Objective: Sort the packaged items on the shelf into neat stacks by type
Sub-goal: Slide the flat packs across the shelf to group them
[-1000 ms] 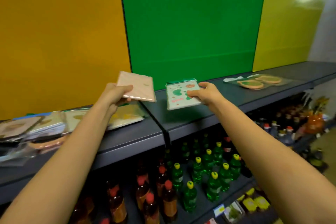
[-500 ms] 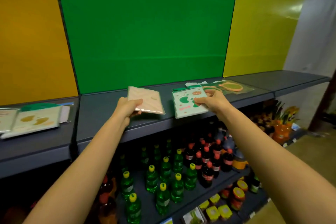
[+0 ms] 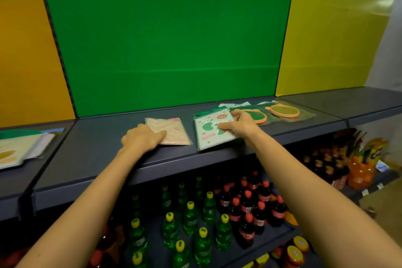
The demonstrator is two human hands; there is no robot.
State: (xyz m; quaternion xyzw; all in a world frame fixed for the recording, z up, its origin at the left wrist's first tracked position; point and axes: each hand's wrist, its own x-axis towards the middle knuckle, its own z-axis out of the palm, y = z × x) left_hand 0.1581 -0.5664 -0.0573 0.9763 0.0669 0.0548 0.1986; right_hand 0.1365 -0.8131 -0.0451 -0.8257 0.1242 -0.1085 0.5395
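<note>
Two flat packets lie on the shelf (image 3: 97, 152), head view. The beige packet (image 3: 171, 130) is held at its near-left corner by the left hand (image 3: 141, 139), thumb on top; the other fingers cannot be told. The green-printed packet (image 3: 212, 137) is pinched at its right edge by the right hand (image 3: 240, 125), thumb over, fingers curled behind. Both are judged light, floppy and film-slick, so edge pinches are advised. Round packets (image 3: 282, 111) lie just beyond the right fingertips.

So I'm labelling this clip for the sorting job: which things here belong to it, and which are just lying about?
Job: pinkish flat packet touched by left hand; pale green printed packet pinched by right hand; clear packets of round green orange-rimmed discs; packet pile at far left.
Lying about: green plastic bottles, dark red-capped bottles, orange container, all below.
</note>
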